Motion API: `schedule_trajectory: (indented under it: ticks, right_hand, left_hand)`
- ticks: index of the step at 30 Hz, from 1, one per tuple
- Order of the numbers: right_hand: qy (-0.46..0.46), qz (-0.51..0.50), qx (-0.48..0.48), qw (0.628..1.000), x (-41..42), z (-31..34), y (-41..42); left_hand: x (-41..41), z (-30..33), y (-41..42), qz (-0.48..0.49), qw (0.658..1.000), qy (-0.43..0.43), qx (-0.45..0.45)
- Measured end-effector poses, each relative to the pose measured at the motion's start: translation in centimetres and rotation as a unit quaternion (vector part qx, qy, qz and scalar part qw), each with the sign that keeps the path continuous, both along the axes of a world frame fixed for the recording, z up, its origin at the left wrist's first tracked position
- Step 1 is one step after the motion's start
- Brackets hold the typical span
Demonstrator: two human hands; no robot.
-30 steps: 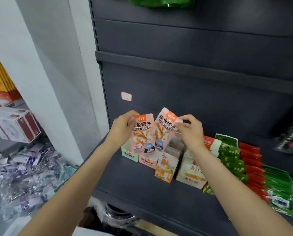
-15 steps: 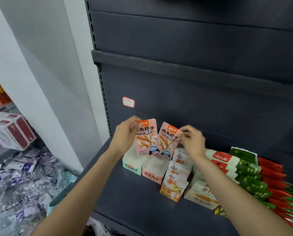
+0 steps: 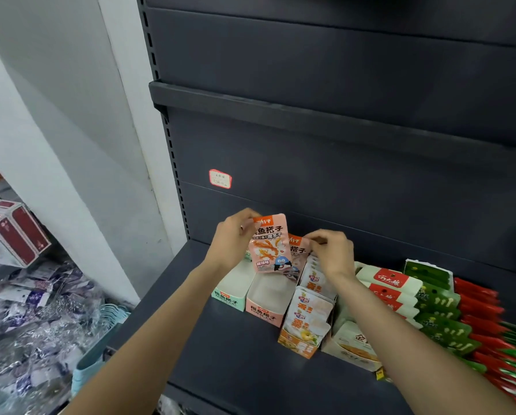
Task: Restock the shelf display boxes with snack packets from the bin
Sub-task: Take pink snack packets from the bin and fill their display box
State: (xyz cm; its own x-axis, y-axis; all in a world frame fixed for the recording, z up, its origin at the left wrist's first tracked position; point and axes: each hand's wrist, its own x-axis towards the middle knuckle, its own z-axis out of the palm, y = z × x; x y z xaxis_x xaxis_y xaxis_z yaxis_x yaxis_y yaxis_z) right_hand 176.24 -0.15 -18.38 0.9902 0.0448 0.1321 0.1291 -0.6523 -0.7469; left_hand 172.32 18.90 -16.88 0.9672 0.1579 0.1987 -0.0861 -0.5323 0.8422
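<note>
Head view, left hand: the left hand (image 3: 235, 239) pinches the top left edge of a pink snack packet (image 3: 269, 244), held upright above the pink display box (image 3: 267, 298).
Head view, right hand: the right hand (image 3: 333, 254) grips the top of a second pink packet (image 3: 297, 250), which sits lower and is partly hidden behind the first.
Change from 0.5 s ago: the 2 packets then stood side by side at about the same height; now the right one has dropped toward the box and slid behind the left one, and both hands sit closer together.
Display boxes: a mint display box (image 3: 231, 287) touches the pink box on its left; both stand on the dark shelf (image 3: 221, 354).
Neighbours: an orange box of white-and-yellow packets (image 3: 307, 319) stands just right of the pink box, then a cream box (image 3: 352, 345), then rows of red and green packets (image 3: 448, 319).
Back panel: a red-bordered price label (image 3: 220, 178) is stuck above the hands.
Bin: a pale blue bin (image 3: 101, 339) of silvery purple packets (image 3: 32, 324) sits lower left, well apart from the shelf boxes.
</note>
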Motion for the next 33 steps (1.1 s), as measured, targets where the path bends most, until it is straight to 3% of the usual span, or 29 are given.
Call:
schedule_trajectory:
  ticks: [9, 13, 15, 21, 25, 33]
  right_hand:
    - [0.011, 0.044, -0.04, 0.998, -0.3, 1.0, -0.8]
    - [-0.041, 0.054, -0.104, 0.992, -0.4, 2.6, -2.9]
    - [-0.026, 0.05, -0.148, 0.987, -0.7, 2.6, -4.0]
    - [0.062, 0.097, -0.318, 0.941, -1.1, 2.3, -4.6]
    - [0.077, 0.1, -0.335, 0.934, -1.0, 1.6, -4.8]
    - [0.05, 0.088, -0.326, 0.94, -0.9, 1.0, -5.0]
  left_hand:
    - [1.1, -0.4, -1.1, -0.001, 1.0, -0.013, 0.001]
    - [1.6, -0.6, -1.6, -0.01, 1.0, -0.003, 0.0]
    - [2.0, -0.9, -2.1, -0.027, 1.0, 0.011, 0.011]
    - [4.2, -2.3, -4.0, -0.067, 0.991, 0.049, 0.101]
    - [4.9, -3.6, -4.3, -0.032, 0.976, 0.018, 0.216]
    - [5.2, -4.0, -4.0, -0.024, 0.964, -0.006, 0.265]
